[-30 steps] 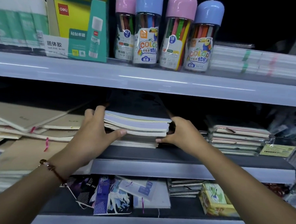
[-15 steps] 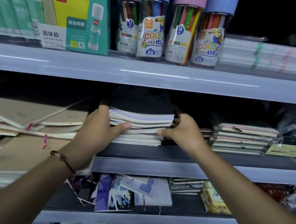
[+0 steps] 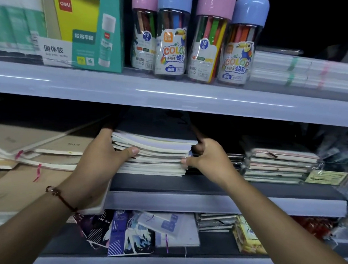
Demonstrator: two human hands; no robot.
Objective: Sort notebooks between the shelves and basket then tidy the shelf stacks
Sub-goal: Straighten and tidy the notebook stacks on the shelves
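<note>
At centre frame, on the middle shelf [image 3: 206, 187], I see the notebook stack [image 3: 151, 153] gripped from both sides. My left hand [image 3: 102, 156] wraps its left edge, thumb across the front page edges; my right hand [image 3: 206, 158] clasps the right edge, thumb low, fingers probably curled behind, though shadow hides them. Kraft notebooks [image 3: 35, 145] slump at left; wrapped notebooks [image 3: 279, 164] sit right.
</note>
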